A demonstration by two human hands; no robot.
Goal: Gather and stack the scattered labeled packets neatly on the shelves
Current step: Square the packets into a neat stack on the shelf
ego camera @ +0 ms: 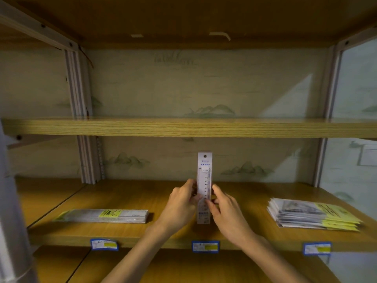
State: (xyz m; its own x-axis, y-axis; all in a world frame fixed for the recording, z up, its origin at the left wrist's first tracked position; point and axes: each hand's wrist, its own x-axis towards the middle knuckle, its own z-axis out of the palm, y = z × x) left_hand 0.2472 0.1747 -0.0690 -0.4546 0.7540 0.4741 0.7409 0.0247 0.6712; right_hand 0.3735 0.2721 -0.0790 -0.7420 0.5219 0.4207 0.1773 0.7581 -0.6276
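both hands [204, 203] gripping upright ruler packet stack [204, 174] on middle shelf [81, 231].

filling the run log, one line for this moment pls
hands: left and right hold ruler packet upright | shelf: flat stack left, fanned stack right

The shelf boards [183, 127] are honey-yellow wood grain. The wall behind [204, 84] is pale green with faint painted green hills. The upright packet [204, 174] is white with blue print and black numerals. Both flat stacks, left [106, 215] and right [312, 214], are grey-white with yellow labels. The shelf-edge tags [205, 246] are blue-framed, white and yellow.
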